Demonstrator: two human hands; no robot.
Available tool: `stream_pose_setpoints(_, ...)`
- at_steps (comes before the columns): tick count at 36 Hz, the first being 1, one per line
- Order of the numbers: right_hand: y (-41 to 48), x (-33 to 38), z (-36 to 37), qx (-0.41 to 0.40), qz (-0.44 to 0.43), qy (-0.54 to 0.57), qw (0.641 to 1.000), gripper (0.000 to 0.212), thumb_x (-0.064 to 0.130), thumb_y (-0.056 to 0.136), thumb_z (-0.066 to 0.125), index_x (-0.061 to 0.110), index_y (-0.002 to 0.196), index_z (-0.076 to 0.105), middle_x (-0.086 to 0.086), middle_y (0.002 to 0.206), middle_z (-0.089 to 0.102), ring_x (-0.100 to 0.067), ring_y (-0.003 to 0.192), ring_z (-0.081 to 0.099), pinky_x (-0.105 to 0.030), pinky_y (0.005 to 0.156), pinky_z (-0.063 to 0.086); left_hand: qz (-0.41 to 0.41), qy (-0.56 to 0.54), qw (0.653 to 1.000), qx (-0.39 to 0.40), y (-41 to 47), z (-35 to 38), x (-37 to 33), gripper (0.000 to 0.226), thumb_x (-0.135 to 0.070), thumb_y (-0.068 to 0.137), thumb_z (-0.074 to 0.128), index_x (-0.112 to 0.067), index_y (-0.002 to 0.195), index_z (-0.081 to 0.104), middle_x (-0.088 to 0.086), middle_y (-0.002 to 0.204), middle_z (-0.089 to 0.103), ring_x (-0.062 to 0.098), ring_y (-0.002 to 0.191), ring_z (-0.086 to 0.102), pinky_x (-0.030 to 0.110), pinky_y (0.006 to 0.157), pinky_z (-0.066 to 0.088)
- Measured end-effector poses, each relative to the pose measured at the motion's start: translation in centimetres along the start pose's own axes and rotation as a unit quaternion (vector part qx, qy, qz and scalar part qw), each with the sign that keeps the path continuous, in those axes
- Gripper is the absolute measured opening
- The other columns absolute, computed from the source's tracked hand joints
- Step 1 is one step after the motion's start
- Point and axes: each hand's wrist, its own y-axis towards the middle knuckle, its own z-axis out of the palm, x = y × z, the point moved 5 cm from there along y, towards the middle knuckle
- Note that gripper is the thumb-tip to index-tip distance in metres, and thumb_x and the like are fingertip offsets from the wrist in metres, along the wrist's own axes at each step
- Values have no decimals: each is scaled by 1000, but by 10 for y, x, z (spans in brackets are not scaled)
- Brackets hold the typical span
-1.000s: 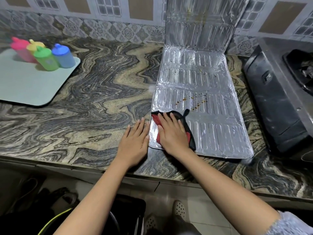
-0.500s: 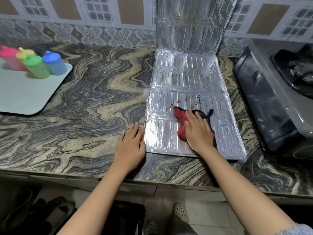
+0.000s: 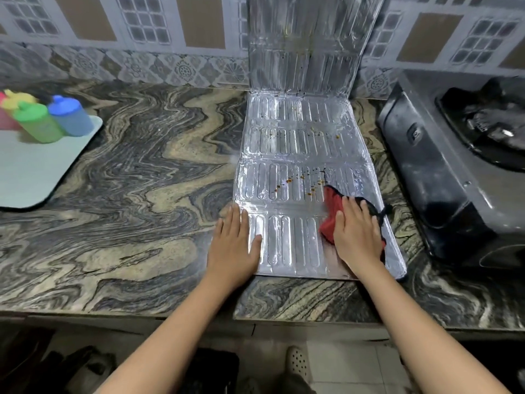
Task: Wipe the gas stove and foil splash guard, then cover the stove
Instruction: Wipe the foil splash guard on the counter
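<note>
I see the foil splash guard (image 3: 295, 172) lying flat on the marble counter (image 3: 127, 194), its long axis running near to far, its far panel propped against the tiled wall (image 3: 142, 32). My right hand (image 3: 358, 237) presses a red-and-black cloth (image 3: 331, 211) flat at the near right corner — brown spatter (image 3: 301, 180) lies just beyond, far and left. My left hand (image 3: 234, 245), fingers together, pins the near left edge. The gas stove (image 3: 454, 166) sits right; bottles (image 3: 54, 118) far left.

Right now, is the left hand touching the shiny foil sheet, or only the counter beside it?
Touching. In the head view the left hand lies flat on the countertop, with its thumb and finger edge overlapping the left rim of the foil splash guard.
</note>
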Motion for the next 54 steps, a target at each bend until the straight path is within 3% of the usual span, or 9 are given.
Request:
stream_pose_setpoints(5, 21, -7, -8, -1, 31, 12, 999, 50, 35, 100, 18, 19, 148, 20, 3, 157, 16, -16, 146, 2, -42, 119, 1, 8, -7, 1000, -6, -10, 2, 1, 87, -56, 76, -9, -8, 148, -2, 11, 157, -11, 18, 145, -14, 29, 113, -17)
stream_pose_setpoints(10, 19, 10, -3, 13, 6, 40, 999, 49, 32, 101, 21, 18, 147, 21, 2, 157, 17, -17, 146, 3, -42, 119, -1, 7, -11, 1000, -8, -23, 3, 4, 87, -57, 76, -7, -8, 148, -4, 9, 157, -13, 17, 145, -14, 26, 112, -16)
stream_pose_setpoints(24, -38, 124, 39, 83, -236, 44, 967, 47, 29, 100, 25, 23, 147, 22, 6, 156, 21, -13, 145, 9, -37, 119, 4, 34, 1, 999, -10, -55, 2, 11, 86, -57, 78, -7, -7, 148, -2, 10, 157, -11, 10, 136, -24, 26, 112, -18)
stream_pose_setpoints(30, -29, 167, 52, 112, -295, 35, 948, 48, 27, 100, 25, 24, 147, 22, 5, 156, 20, -15, 146, 10, -36, 117, 6, 31, 5, 999, -11, -64, 1, 11, 82, -56, 81, -5, -8, 148, -3, 9, 157, -13, 9, 134, -25, 25, 111, -18)
stream_pose_setpoints(38, -5, 166, 47, 89, -236, 46, 967, 48, 26, 100, 24, 19, 147, 24, 2, 156, 22, -16, 145, 14, -37, 118, 9, -1, 3, 1000, -4, -78, 7, 10, 78, -54, 85, 1, -8, 148, -7, 8, 157, -14, 16, 144, -17, 25, 110, -19)
stream_pose_setpoints(54, -5, 41, 7, 59, -155, 34, 986, 48, 28, 101, 20, 16, 147, 23, -1, 156, 21, -16, 145, 13, -38, 119, 7, -50, -2, 998, -23, -126, 20, -10, 89, -59, 75, -8, -8, 148, -4, 6, 156, -14, 10, 140, -19, 26, 112, -15)
